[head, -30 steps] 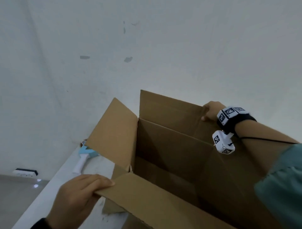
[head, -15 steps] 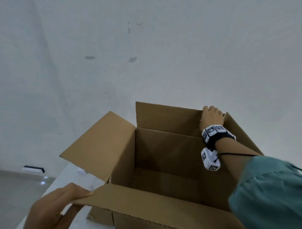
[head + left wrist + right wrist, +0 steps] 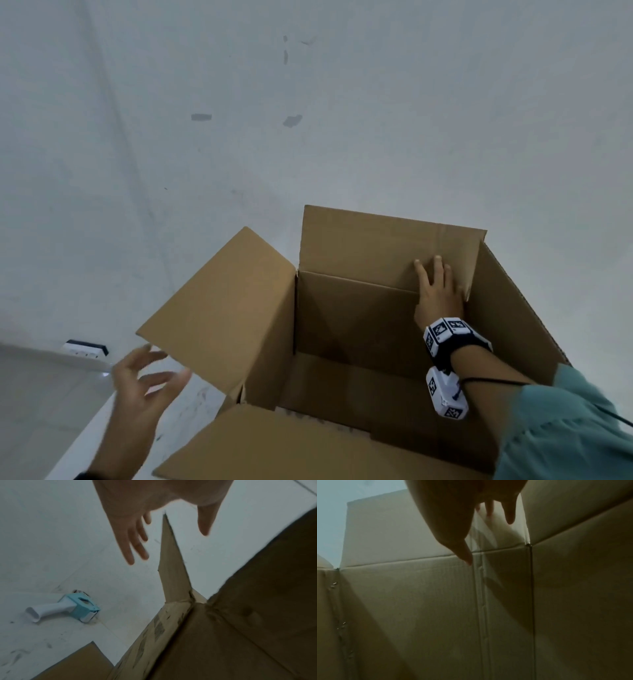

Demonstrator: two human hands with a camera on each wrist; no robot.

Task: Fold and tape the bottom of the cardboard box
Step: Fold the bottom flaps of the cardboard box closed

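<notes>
A brown cardboard box (image 3: 342,325) stands on the white table with its four top flaps raised. My right hand (image 3: 436,287) is inside the box, its straight fingers (image 3: 509,513) flat against the far flap (image 3: 376,246) near the right corner. My left hand (image 3: 144,383) hovers open beside the left flap (image 3: 219,308), fingers (image 3: 130,545) spread, touching nothing. A blue and white tape dispenser (image 3: 68,608) lies on the table to the left of the box, hidden behind the left flap in the head view.
The white table (image 3: 191,411) runs along a white wall (image 3: 308,102). A loose piece of cardboard (image 3: 77,662) lies flat beside the box. A wall socket (image 3: 85,347) sits low at the left, by the floor.
My left hand let go of the near flap and moved up to the left flap, open. My right hand slid down from the far flap's top edge onto its inner face.
</notes>
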